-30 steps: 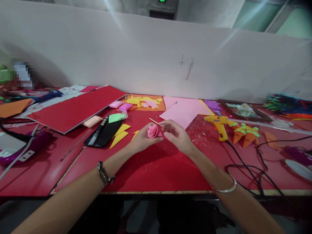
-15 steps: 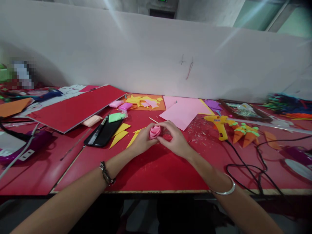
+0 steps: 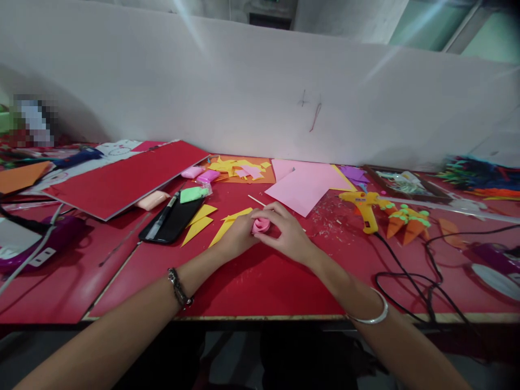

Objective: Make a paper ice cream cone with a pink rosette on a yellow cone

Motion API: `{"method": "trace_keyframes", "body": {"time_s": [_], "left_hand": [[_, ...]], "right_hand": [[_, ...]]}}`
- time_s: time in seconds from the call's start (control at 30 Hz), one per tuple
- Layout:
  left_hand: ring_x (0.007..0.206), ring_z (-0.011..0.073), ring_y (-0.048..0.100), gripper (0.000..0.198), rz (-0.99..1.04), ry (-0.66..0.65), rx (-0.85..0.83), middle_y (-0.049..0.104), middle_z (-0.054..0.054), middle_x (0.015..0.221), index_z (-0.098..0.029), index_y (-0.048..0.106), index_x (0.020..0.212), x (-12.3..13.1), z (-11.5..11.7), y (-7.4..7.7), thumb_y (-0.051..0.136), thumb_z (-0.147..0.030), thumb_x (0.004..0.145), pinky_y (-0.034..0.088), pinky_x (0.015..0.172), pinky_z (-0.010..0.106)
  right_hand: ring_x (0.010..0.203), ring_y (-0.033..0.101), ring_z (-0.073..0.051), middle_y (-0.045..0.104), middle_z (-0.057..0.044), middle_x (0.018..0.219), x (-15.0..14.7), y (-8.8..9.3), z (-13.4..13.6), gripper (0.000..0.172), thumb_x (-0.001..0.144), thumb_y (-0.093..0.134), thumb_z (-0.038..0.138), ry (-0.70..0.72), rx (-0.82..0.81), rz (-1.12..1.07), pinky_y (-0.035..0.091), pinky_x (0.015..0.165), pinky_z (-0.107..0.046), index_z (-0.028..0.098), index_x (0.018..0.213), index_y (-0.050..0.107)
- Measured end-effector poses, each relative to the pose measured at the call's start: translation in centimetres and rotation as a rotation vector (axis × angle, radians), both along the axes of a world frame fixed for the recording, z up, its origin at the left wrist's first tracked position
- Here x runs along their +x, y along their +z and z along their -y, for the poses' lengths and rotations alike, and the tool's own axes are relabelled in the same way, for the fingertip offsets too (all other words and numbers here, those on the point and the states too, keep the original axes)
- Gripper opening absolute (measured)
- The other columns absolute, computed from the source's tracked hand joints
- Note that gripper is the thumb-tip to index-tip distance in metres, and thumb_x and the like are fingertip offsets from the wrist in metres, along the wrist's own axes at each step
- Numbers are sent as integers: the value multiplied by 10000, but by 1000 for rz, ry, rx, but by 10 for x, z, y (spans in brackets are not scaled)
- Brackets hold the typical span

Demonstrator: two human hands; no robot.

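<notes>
A small pink paper rose [image 3: 261,225], coiled in layers, is held between both hands above the red table. My left hand [image 3: 238,235] is closed around its left side, with the fingertips partly hidden. From the right, my right hand [image 3: 286,233] grips the rose between thumb and fingers, the fingers arched over its top. Just beyond the hands lies a thin wooden stick [image 3: 257,200]. Yellow paper pieces [image 3: 197,230] lie to the left of my left hand, and a pink paper sheet [image 3: 303,189] is spread behind my right hand.
A yellow glue gun [image 3: 365,208] stands at the right, its black cord [image 3: 400,271] looping toward the table edge. Beside it are orange paper carrots [image 3: 408,225]. At the left lie a black phone [image 3: 174,222], clay packets [image 3: 196,194] and a red board [image 3: 130,179]. A white partition [image 3: 244,92] rises behind.
The rose has turned slightly in my hands, its spiral now facing up more. My right-hand fingers have shifted a little over it.
</notes>
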State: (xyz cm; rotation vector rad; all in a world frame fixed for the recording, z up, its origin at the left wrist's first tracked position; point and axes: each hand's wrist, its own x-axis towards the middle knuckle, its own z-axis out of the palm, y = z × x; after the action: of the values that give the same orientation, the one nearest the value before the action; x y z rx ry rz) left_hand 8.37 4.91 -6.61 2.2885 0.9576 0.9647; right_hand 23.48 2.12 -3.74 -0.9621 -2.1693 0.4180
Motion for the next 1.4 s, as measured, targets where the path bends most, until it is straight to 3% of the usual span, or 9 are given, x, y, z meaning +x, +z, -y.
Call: {"method": "trace_keyframes", "body": {"time_s": [0.13, 0.27, 0.47, 0.57, 0.73, 0.97, 1.17, 1.4], "left_hand": [[673, 126, 520, 226, 41, -18, -63, 538, -10, 771, -171, 421, 845, -2, -1, -1, 540, -134, 657, 387, 585, 222], [687, 119, 505, 182, 100, -57, -126, 534, -4, 778, -160, 443, 822, -6, -3, 1, 562, -202, 690, 397, 619, 228], [856, 164, 534, 269, 318, -160, -429, 584, 64, 950, -128, 523, 954, -6, -2, 12, 565, -238, 713, 411, 755, 279], [737, 124, 529, 265, 369, -184, -560, 596, 38, 867, -131, 553, 957, -6, -1, 17, 559, -250, 721, 410, 703, 252], [597, 71, 471, 239, 476, -216, -644, 523, -19, 663, -139, 583, 830, -7, -6, 11, 488, -356, 792, 390, 619, 206], [616, 68, 499, 266, 496, -137, -791, 545, -9, 680, -131, 584, 795, -7, -7, 5, 553, -391, 749, 404, 625, 203], [671, 56, 515, 233, 593, -160, -963, 570, 2, 754, -134, 611, 837, -9, -8, 5, 608, -337, 723, 414, 646, 178], [807, 90, 550, 214, 649, -146, -1047, 618, 45, 913, -131, 636, 856, -9, -7, 7, 648, -269, 693, 426, 752, 210]], "right_hand": [[911, 511, -155, 493, -32, 984, 1, -2, -3, 195, 746, 556, 239, 10, 27, -57, 429, 813, -300, 245, 941, 545], [885, 515, -151, 532, -33, 937, 2, -1, -6, 153, 748, 553, 221, 46, 34, -151, 435, 787, -298, 224, 901, 542], [847, 535, -147, 552, -29, 904, 6, -5, -11, 183, 726, 568, 213, 10, -43, -316, 463, 714, -272, 209, 905, 533], [818, 539, -143, 546, -24, 879, 7, -8, -13, 188, 720, 571, 225, -36, -70, -355, 468, 694, -267, 206, 901, 526], [801, 535, -138, 550, -16, 856, 7, -6, -13, 169, 717, 558, 195, -27, -13, -295, 455, 699, -267, 207, 883, 528], [938, 523, -153, 553, -30, 1020, 9, -5, -13, 364, 749, 531, 171, 20, 64, -140, 427, 819, -311, 258, 1100, 486], [894, 523, -144, 541, -38, 936, 11, -6, -15, 220, 765, 546, 220, 3, 72, -89, 438, 791, -286, 228, 984, 564], [860, 537, -144, 549, -28, 926, 11, -7, -16, 215, 766, 548, 234, -7, 51, -104, 450, 765, -302, 262, 976, 584]]}}
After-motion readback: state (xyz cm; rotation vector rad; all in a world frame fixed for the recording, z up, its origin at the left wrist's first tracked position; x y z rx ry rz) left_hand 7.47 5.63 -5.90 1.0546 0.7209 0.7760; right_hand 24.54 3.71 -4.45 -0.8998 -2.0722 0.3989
